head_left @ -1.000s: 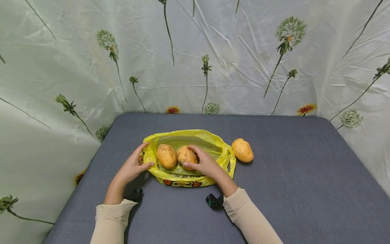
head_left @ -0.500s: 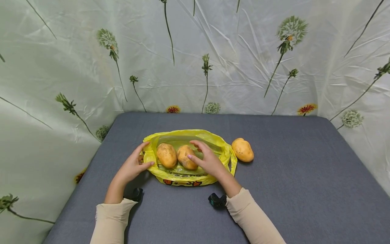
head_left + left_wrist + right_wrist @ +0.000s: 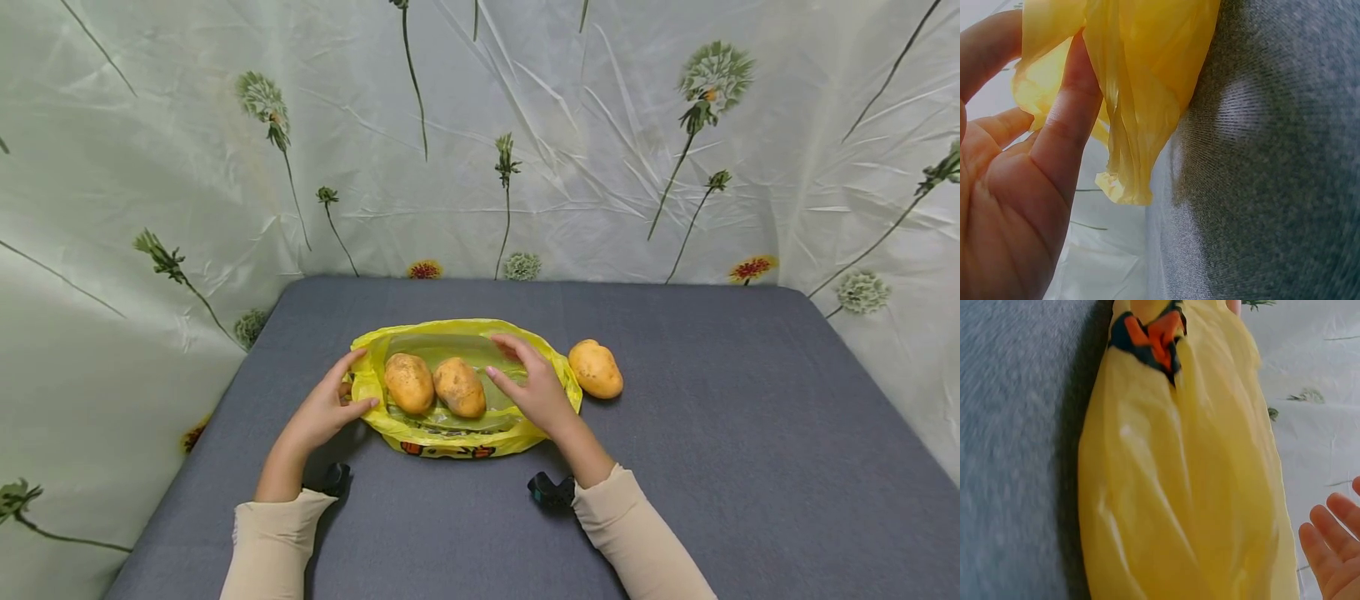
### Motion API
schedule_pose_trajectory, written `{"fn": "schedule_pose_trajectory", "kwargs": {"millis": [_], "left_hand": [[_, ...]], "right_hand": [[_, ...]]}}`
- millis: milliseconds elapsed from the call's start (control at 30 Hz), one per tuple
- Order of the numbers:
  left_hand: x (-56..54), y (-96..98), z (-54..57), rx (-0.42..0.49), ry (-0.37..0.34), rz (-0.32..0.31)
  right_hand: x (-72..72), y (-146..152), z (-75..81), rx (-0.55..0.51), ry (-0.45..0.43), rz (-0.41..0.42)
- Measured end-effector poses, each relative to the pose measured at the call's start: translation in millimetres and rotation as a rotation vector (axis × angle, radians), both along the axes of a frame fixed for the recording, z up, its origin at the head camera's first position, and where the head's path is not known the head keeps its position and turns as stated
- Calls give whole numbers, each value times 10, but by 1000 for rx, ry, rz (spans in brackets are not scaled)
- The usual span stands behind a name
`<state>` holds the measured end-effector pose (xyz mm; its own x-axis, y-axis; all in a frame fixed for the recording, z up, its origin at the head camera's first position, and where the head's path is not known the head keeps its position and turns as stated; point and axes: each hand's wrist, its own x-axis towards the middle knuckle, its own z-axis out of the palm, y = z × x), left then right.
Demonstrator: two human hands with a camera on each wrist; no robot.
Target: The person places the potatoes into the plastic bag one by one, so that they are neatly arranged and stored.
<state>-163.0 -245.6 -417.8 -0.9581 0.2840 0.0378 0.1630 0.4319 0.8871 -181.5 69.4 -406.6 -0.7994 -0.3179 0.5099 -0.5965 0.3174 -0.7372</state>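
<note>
Lifted off the right-hand potato [image 3: 460, 389] since a second ago: right hand [image 3: 534, 393], then with thumb and finger on that potato, now back toward the right end of the bag [image 3: 517, 442] and holding nothing. Left hand [image 3: 322, 418] in the same place as before, gripping the bag's left end, thumb on the near side, forefinger at the far corner, lower fingers partly hidden by yellow plastic. Right fingers loosely spread, thumb apart from forefinger; in the right wrist view, clear of the bag's front wall. Inside the open bag, side by side, touching or nearly so: that potato and a second potato [image 3: 409, 383]. On the table [image 3: 750, 433], just outside the bag's right end: a third potato [image 3: 596, 369], close by the plastic, contact hard to tell. Possible trouble, as a judgement: limp plastic sagging over the mouth, from a slackened left grip; third potato sent rolling, from a careless knock or a tug on the bag; inner potatoes shifting, from a tilt. Left forearm steep in the head view, right forearm slanting up and inward, beige sleeves [image 3: 637, 533] behind both wrists, hands opposed across the mouth. Beyond the table: flowered sheet [image 3: 450, 208].
</note>
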Motion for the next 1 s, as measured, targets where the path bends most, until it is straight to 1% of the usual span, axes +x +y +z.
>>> {"fn": "schedule_pose_trajectory", "kwargs": {"millis": [133, 167, 400, 500, 633, 700, 833, 1000], "left_hand": [[2, 1, 3, -3, 0, 1], [3, 1, 2, -3, 1, 1], [-3, 2, -5, 5, 3, 0], [-6, 3, -9, 4, 4, 0], [-11, -1, -18, -4, 7, 1], [-13, -3, -23, -4, 10, 2], [-14, -5, -26, -2, 14, 1], [-10, -3, -19, -9, 16, 2]], "right_hand": [[9, 83, 19, -6, 39, -41], [-15, 112, -25, -7, 52, -52], [-40, 283, -37, -42, 123, -107], [-34, 351, -15, -47, 139, -136], [6, 425, 42, -62, 142, -159], [17, 470, 47, -62, 137, -172], [-2, 585, -14, -50, 146, -209], [-69, 724, -135, -62, 195, -226]]}}
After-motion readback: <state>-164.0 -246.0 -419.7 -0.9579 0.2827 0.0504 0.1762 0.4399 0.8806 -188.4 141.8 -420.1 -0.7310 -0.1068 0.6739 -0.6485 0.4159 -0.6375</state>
